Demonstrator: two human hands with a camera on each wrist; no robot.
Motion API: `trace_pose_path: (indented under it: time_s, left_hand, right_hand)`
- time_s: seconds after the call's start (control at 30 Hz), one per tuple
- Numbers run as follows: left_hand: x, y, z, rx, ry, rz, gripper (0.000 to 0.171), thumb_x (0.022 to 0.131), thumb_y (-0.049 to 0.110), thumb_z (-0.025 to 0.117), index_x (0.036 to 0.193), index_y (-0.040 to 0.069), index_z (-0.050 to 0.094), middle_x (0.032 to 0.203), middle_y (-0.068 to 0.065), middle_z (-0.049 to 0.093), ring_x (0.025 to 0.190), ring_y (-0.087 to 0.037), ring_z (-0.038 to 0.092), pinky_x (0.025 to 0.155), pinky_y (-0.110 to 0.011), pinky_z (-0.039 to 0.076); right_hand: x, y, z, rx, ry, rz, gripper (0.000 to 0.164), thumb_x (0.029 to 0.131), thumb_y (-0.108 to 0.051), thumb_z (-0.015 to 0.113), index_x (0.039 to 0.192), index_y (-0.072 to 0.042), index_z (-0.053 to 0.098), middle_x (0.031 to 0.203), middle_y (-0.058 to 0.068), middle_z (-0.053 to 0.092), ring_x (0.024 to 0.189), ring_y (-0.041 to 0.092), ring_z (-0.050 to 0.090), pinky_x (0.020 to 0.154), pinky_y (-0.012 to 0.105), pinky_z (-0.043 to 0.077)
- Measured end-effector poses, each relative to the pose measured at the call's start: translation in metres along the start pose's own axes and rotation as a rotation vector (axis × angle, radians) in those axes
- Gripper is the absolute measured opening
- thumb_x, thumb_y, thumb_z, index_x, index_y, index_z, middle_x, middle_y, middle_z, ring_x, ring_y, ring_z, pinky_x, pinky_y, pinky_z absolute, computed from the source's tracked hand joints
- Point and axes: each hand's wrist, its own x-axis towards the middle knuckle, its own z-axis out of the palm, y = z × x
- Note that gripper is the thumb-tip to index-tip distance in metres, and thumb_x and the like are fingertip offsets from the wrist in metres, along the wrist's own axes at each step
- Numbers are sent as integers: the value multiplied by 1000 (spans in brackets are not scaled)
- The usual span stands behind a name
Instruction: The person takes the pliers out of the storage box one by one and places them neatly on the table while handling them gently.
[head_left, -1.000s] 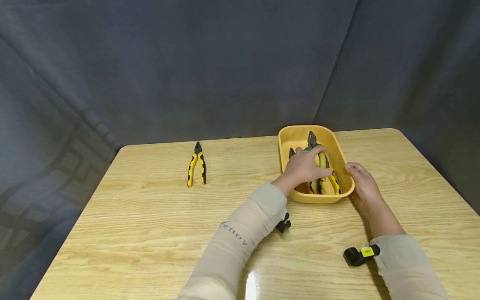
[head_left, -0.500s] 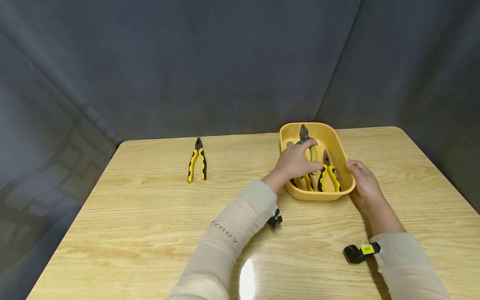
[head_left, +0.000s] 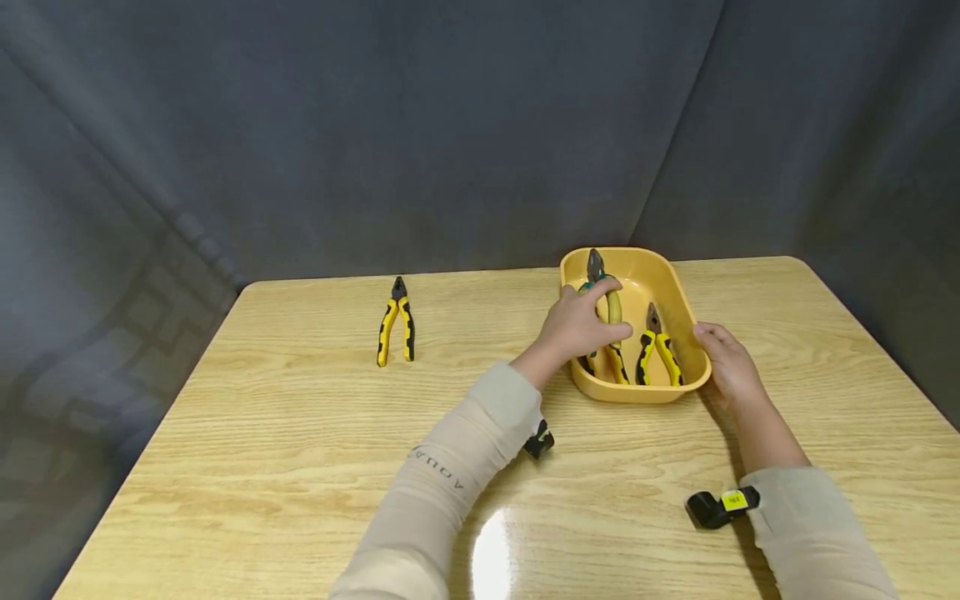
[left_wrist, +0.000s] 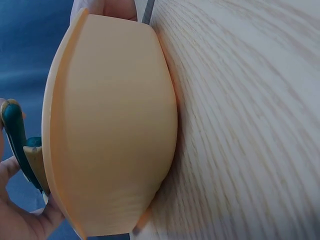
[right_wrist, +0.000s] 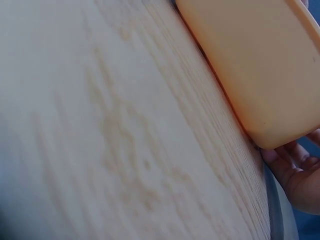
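My left hand (head_left: 573, 327) pinches a pair of pliers (head_left: 614, 308) with green and yellow handles, over the left part of a yellow plastic bin (head_left: 637, 393). The dark jaws of these pliers point to the bin's back wall. In the left wrist view their green handle (left_wrist: 15, 122) stands above the bin rim. Underneath the left hand, other yellow-and-black handles (head_left: 617, 364) are partly hidden. Another pair of pliers, with yellow-and-black handles (head_left: 667, 358), lies in the bin's right part. My right hand (head_left: 729, 358) holds the bin's right side, its fingers at the lower corner in the right wrist view.
Yellow-and-black combination pliers (head_left: 386, 333) lie alone on the wooden table (head_left: 300, 467), left of the bin, handles spread toward me. A dark cloth curtain (head_left: 450, 133) hangs behind the table. Each wrist carries a small black camera (head_left: 708, 508).
My left hand has moved left inside the bin with the green-and-yellow pliers, uncovering the pliers on the right. My right hand stays at the bin's side.
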Motion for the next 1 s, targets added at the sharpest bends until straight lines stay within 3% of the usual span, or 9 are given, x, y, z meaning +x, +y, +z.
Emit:
trace_pose_path:
  time_s: [0.3, 0.73, 1.0]
  left_hand:
    - [-8, -5, -3, -58, 33, -2, 59, 71, 41, 60, 125, 38, 38, 112, -15, 39, 65, -18, 48, 52, -25, 37]
    - [-14, -12, -10, -90, 76, 10, 58, 71, 39, 61, 126, 35, 40, 105, -11, 41, 72, -19, 46, 57, -26, 38]
    - [-16, -21, -15, -119, 102, -18, 57, 71, 38, 61, 124, 35, 41, 99, -7, 39, 70, -18, 45, 55, -25, 37]
  right_hand:
    - [-1, -2, 2, -43, -9, 9, 12, 88, -25, 48, 96, -17, 53, 85, -3, 57, 74, 9, 57, 61, 23, 47]
    - [0, 0, 1, 1, -10, 5, 11, 87, -24, 51, 93, -16, 54, 84, -2, 57, 73, 10, 58, 60, 24, 48]
    - [-1, -2, 1, -15, 12, 17, 12, 86, -26, 52, 94, -17, 54, 83, -3, 57, 73, 8, 57, 60, 22, 47]
